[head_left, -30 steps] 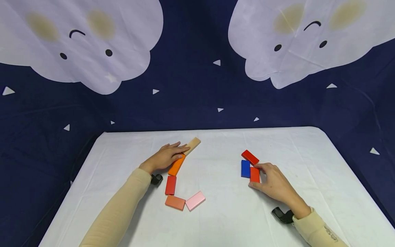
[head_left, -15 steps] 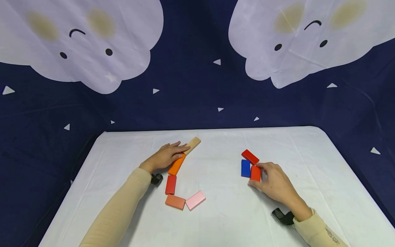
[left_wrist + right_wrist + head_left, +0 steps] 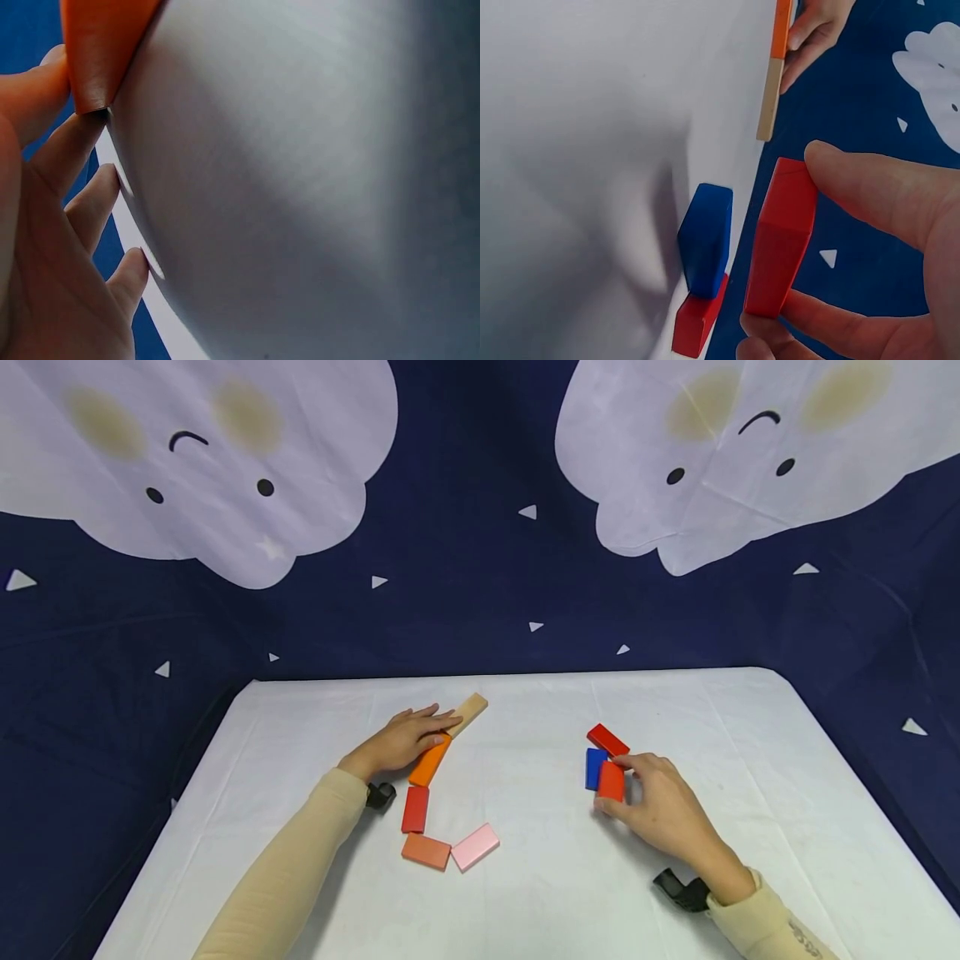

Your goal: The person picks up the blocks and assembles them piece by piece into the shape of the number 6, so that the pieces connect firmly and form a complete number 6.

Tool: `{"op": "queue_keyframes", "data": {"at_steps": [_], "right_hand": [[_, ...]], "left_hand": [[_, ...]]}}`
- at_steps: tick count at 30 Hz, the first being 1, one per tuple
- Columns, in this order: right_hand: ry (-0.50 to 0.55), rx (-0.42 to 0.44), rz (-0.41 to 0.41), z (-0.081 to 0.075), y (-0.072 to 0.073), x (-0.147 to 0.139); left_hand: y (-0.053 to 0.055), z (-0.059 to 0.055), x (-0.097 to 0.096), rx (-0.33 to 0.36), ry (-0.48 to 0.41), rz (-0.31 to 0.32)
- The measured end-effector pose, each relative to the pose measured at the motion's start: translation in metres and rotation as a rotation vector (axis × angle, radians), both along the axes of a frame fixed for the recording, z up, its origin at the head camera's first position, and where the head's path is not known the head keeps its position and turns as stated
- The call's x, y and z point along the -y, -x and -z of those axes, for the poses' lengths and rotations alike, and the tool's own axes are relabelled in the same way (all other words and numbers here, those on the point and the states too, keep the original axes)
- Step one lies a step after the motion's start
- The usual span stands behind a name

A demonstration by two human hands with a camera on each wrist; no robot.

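My right hand [image 3: 660, 797] pinches a red block [image 3: 781, 236] by its two ends, between thumb and fingers. In the right wrist view the block stands off the table, beside a blue block [image 3: 706, 238]. A second red block [image 3: 607, 740] lies against the far end of the blue one. My left hand [image 3: 405, 739] rests with fingers spread over the place where the orange block [image 3: 429, 762] and the natural wood block [image 3: 469, 713] meet. In the left wrist view its thumb and a finger are at the orange block's end.
A curved row continues toward me from the orange block: a red block [image 3: 416, 810], a brownish-orange block [image 3: 426, 852] and a pink block [image 3: 476, 847]. The white-covered table [image 3: 540, 893] ends at a dark blue cloth with clouds [image 3: 480, 627].
The right hand has picked the red block up from beside the blue block and shifted it slightly left, so it overlaps the blue one. The left hand has stayed still.
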State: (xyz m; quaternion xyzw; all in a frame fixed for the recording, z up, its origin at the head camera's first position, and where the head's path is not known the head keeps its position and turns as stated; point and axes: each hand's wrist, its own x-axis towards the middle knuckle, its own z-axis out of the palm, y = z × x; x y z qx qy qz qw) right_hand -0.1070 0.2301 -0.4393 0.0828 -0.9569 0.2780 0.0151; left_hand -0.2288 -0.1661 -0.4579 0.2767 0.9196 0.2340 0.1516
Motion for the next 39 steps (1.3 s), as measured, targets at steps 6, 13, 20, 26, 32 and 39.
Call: {"op": "queue_keyframes", "data": {"at_steps": [6, 13, 20, 26, 32, 39], "right_hand": [[0.011, -0.021, -0.002, 0.000, -0.001, 0.005], [-0.010, -0.055, -0.007, 0.004, -0.001, 0.013], [-0.022, -0.067, -0.027, 0.006, -0.003, 0.024], [-0.020, -0.069, -0.046, 0.007, -0.003, 0.032], [-0.025, -0.070, -0.065, 0.008, -0.003, 0.039], [-0.035, -0.111, -0.084, 0.012, 0.000, 0.049]], "left_hand": [[0.000, 0.000, 0.000, 0.004, -0.007, 0.001], [-0.001, 0.001, -0.001, 0.001, -0.006, -0.001], [-0.002, -0.001, -0.001, -0.001, 0.000, -0.001], [-0.001, -0.001, -0.001, 0.000, -0.005, -0.002], [-0.001, 0.000, -0.001, 0.002, -0.011, -0.005], [0.000, 0.001, 0.000, 0.000, -0.010, -0.003]]}}
